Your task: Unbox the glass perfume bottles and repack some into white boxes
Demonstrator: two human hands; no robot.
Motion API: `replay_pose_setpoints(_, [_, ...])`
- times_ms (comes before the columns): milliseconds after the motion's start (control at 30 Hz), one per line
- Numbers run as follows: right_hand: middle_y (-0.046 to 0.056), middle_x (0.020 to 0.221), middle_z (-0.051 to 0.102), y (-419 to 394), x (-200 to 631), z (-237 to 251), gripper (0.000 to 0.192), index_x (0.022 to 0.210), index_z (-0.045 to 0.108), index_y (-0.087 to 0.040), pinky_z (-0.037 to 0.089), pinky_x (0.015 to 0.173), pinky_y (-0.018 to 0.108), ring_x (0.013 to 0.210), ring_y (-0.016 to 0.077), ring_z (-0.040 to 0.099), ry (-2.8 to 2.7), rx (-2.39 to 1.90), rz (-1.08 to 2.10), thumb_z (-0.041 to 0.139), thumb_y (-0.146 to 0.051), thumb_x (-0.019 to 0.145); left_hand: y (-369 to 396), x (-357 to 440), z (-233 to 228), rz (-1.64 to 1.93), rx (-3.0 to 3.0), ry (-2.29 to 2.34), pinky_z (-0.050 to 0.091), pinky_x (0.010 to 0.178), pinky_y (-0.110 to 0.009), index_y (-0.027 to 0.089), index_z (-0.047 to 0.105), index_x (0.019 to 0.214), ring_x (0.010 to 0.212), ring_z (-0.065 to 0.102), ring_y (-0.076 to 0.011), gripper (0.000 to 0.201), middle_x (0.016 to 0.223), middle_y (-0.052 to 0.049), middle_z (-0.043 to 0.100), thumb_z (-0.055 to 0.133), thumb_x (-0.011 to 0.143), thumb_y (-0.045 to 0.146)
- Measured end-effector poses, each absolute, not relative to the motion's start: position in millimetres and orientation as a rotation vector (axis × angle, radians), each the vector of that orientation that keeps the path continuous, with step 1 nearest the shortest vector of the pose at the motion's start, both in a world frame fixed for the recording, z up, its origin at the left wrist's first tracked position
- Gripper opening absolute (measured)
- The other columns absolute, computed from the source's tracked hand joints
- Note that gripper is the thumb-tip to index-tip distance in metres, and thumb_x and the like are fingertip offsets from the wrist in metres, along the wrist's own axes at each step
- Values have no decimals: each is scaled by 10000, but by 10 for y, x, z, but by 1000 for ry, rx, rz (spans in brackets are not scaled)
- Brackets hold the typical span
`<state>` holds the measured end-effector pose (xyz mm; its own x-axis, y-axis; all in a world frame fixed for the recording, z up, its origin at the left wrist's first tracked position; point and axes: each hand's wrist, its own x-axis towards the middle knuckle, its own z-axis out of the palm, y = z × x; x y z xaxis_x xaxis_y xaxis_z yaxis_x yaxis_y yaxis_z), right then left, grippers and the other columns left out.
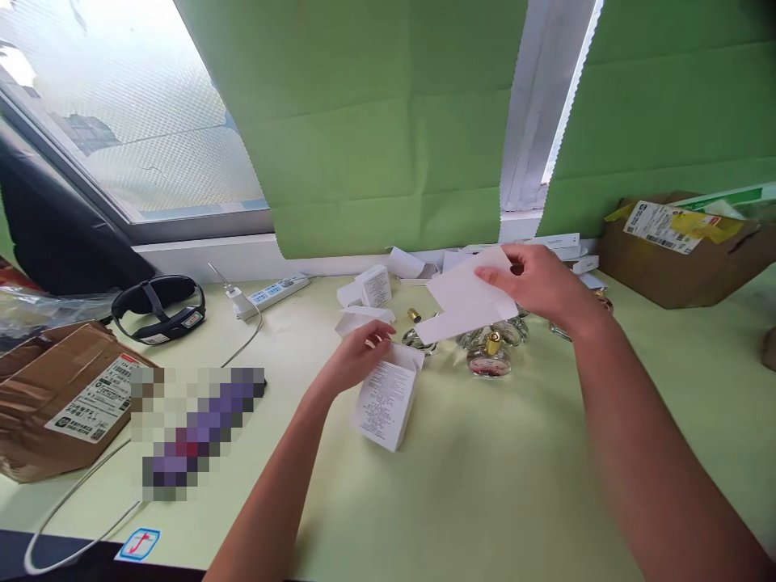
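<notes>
The left hand (357, 356) grips the open top of a small white printed carton (388, 404), tilted on the pale green table (485, 485), long axis running from its top down toward the person. The right hand (537, 283) pinches a white paper sheet (466, 303) above glass perfume bottles (488, 356).

A pixelated patch (197, 428) on the tabletop (485, 485) hides whatever lies there. The white sheet (470, 303) covers part of the glass bottles (488, 356). The print on the small white box (388, 404) is too small to read.
</notes>
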<state>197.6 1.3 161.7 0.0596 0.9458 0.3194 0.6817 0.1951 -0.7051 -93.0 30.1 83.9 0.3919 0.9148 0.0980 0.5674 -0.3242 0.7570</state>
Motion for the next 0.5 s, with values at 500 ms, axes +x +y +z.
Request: replay_pose_setpoints(500, [11,792,676,-109,1889,1710,262,849,666,-231,385,529,269,635,147,578,-1848,-1563,551,570,-474,852,117,-385,1711,784,2559,805,514,797,-305,295,648,1150,979,582,-165,325,1150,-40,595,653,850,419])
